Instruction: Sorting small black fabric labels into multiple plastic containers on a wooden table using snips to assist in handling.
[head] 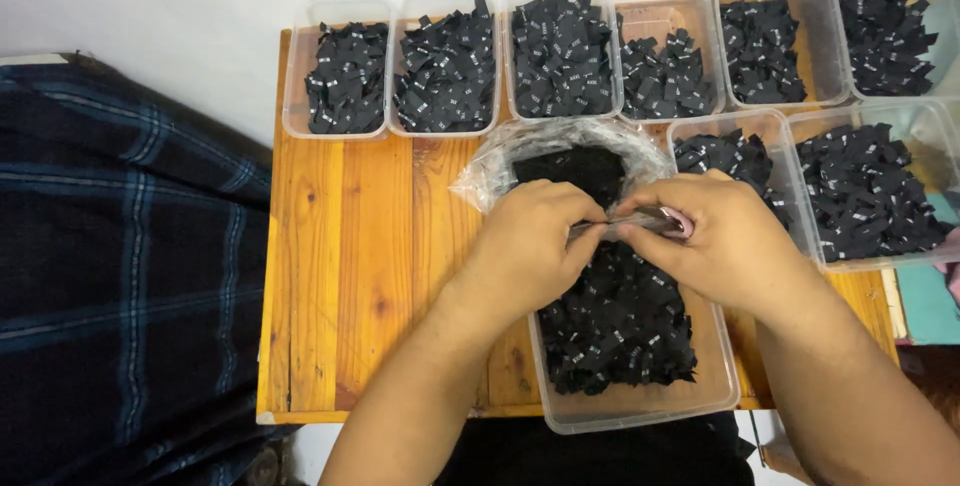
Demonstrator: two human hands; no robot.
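My left hand (530,246) and my right hand (715,236) meet over a clear plastic tub (640,408) full of small black fabric labels (620,321). Both pinch a thin stack of black labels (628,222) between thumbs and fingertips; a pinkish band shows at the stack's right end. Just behind my hands lies an open clear plastic bag (560,151) holding more black labels.
Several clear tubs of black labels line the back of the wooden table (340,266), among them one at far left (345,76) and two at the right (870,181). A dark plaid cloth (120,266) lies left of the table.
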